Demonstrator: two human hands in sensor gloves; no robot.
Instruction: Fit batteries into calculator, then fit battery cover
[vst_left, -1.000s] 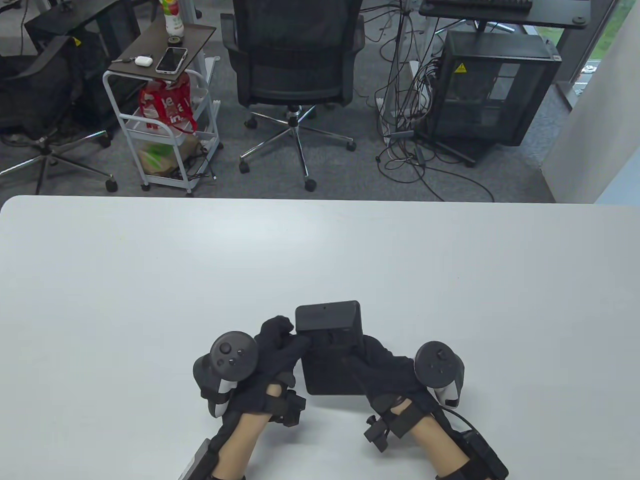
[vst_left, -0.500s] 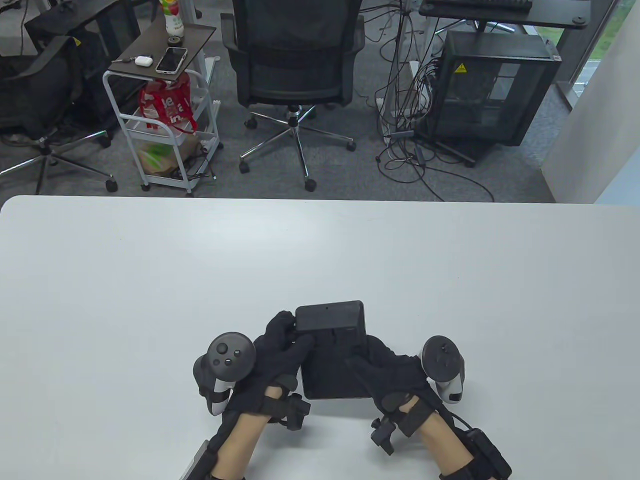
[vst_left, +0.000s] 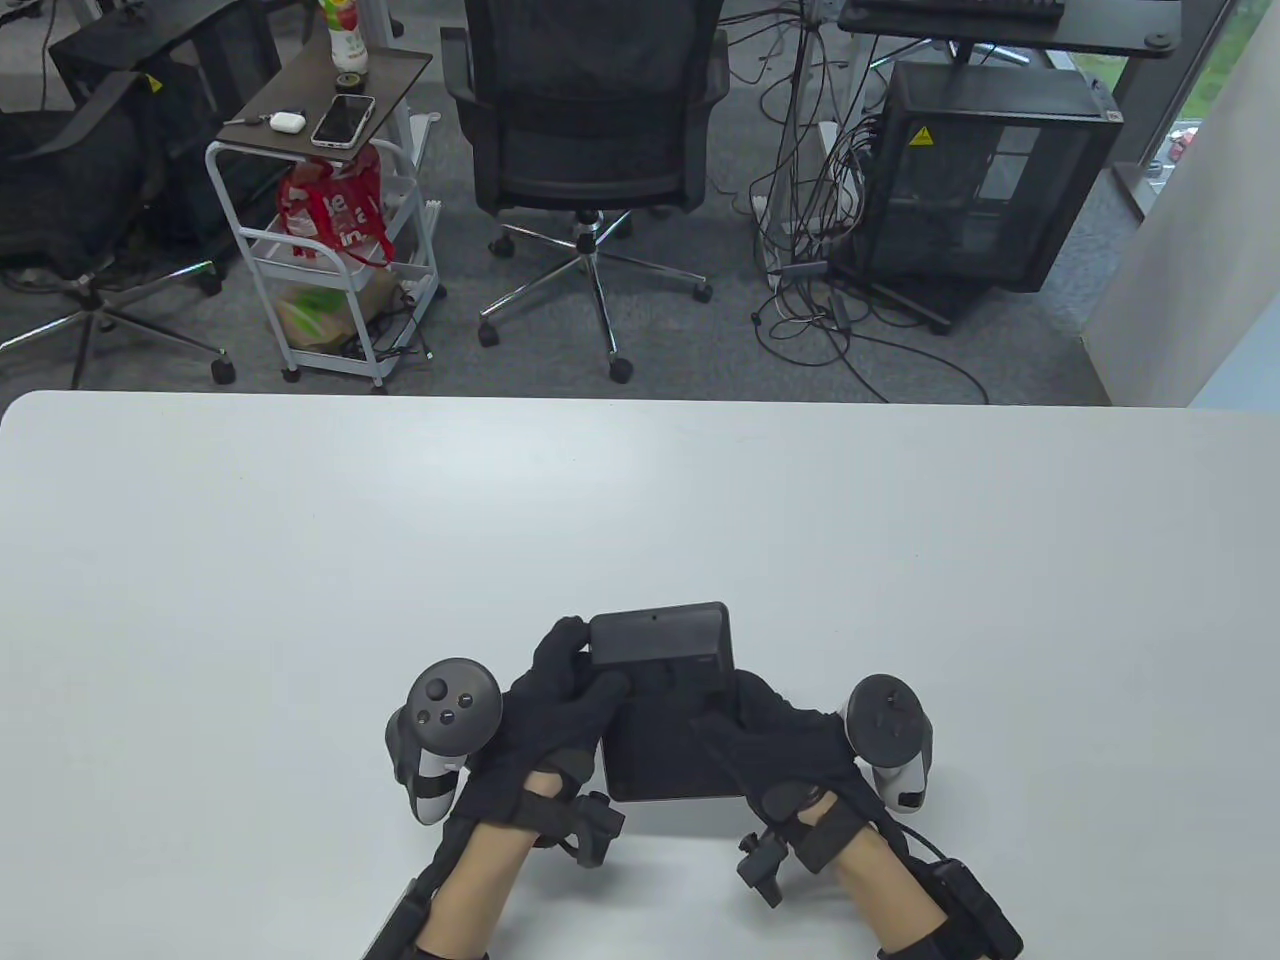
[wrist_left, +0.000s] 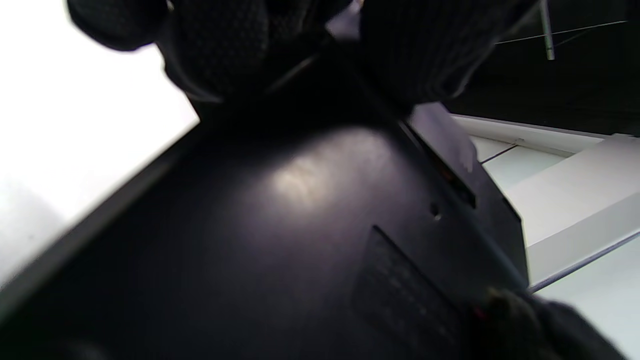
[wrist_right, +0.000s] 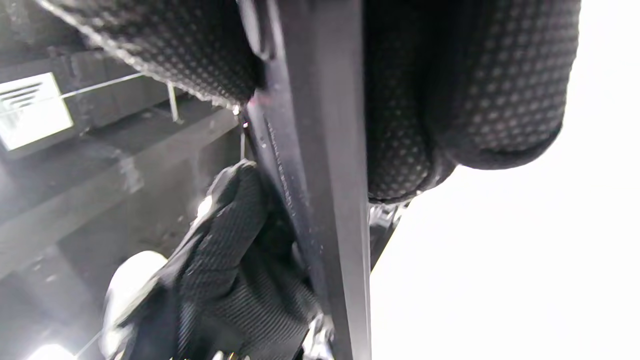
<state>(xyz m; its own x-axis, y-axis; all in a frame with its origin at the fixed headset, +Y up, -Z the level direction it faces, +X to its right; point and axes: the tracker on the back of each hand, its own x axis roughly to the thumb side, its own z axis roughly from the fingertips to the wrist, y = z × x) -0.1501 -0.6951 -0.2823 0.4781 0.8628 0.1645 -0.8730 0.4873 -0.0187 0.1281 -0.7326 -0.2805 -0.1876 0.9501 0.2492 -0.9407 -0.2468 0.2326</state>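
calculator (vst_left: 668, 715): black, flat, back side up | pose: I hold it between both hands, raised off the worktop at its near edge | battery cover (vst_left: 680, 690): dark panel on the back under my thumbs, seating not discernible

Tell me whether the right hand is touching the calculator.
Touching. In the right wrist view the right hand's gloved fingers press both faces of the calculator's edge; the table view shows that hand lying on its right side.
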